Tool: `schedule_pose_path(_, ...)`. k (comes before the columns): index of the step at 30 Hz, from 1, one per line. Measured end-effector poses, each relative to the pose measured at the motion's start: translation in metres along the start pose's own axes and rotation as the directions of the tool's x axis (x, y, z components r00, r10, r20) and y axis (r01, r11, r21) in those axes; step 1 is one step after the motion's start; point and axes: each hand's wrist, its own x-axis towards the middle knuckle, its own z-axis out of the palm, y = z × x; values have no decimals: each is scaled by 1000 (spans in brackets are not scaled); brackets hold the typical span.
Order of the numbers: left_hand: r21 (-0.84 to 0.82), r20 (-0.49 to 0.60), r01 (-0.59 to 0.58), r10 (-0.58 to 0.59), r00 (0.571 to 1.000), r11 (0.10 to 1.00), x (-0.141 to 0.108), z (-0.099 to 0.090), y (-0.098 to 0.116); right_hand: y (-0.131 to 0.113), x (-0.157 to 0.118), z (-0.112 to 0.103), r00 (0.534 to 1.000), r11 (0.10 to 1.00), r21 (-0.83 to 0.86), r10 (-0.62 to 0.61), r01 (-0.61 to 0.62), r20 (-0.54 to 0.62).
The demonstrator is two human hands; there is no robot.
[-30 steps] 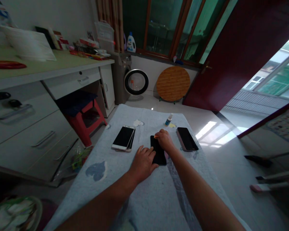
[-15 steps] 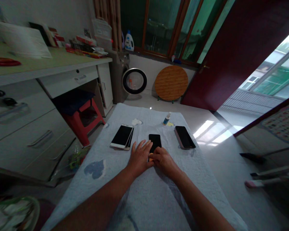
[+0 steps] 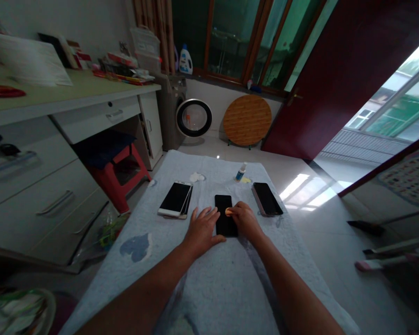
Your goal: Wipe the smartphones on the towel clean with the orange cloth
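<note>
A black smartphone [image 3: 225,225] lies flat, screen up, at the middle of the cloth-covered table [image 3: 212,288]. My left hand [image 3: 201,229] rests spread along its left side, fingertips at the edge and thumb by the bottom corner. Pinched in my right hand [image 3: 246,220] is a small orange pad [image 3: 228,211], touching the right part of the screen; its exact material cannot be made out. To the left sits a stack of phones with a white one [image 3: 176,199] on top. Dark phones [image 3: 267,199], seemingly stacked, lie on the right.
Behind the phones stands a small spray bottle [image 3: 240,171]. A red stool [image 3: 120,172] and a desk [image 3: 101,100] are at the left. Farther back are a washing machine with its round door [image 3: 194,118] open and a round wooden tabletop [image 3: 247,120] against the wall.
My right hand has moved up and right with the orange pad, from the phone's lower part to the screen's right side, uncovering the lower screen. My left hand stays at the phone's left side.
</note>
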Motion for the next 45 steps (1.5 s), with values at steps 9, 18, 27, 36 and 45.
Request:
schedule_pose_path(9,0,14,-9,9,1000,1000,1,1,-3,-4,66,6,996,967,-245,78,-65,45)
schedule_pose_path(18,27,-23,-53,54,998,998,0,-3,3,-12,107,-1,961,927,-368,35,71,273)
schedule_pose_path(27,5,-1,-106,106,994,994,0,-2,3,-23,119,2,933,938,-305,-45,163,358)
schedule_pose_path(36,43,-64,-89,91,994,995,-2,-1,4,5,101,-14,961,950,-312,68,21,269)
schedule_pose_path(45,8,-63,-165,165,984,986,1,3,1,13,53,-7,965,934,-289,245,-209,91)
